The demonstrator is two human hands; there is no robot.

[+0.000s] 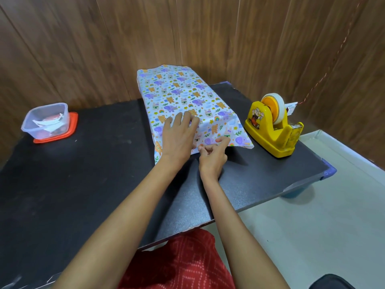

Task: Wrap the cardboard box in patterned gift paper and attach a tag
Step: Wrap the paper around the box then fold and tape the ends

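One view only, the head camera. Gift paper point(183, 97) covers a long box shape lying lengthwise at the far centre of the table point(83, 184); the cardboard itself is fully hidden. The paper is white, printed with purple elephants, orange bears, rabbits, rainbows and green sprigs. Its top face looks smooth. At the near end the paper slopes down to the tabletop as a loose flap. The far end reaches the far table edge, close to the wall.

Left hand point(179, 136): flat, fingers straight and spread, pressing down on the paper at the near end of the top face. Right hand point(212, 155): fingers curled, thumb and forefinger pinching the near edge of the flap, just right of the left hand.

Clear plastic container point(46, 119) stands at far left, well apart from the parcel, on an orange lid point(71, 126). Inside are white paper pieces and something reddish; I cannot tell more.

Yellow tape dispenser point(273, 126) with a pale tape roll sits just right of the parcel, not touching it. Beyond it lies a small card point(290, 107) on a red-and-white string.

Tabletop is matte black, with blue corners at right. Wall point(83, 49) is brown wood panelling; floor point(312, 226) at right is pale. Red patterned cloth point(177, 263) shows at the near edge.
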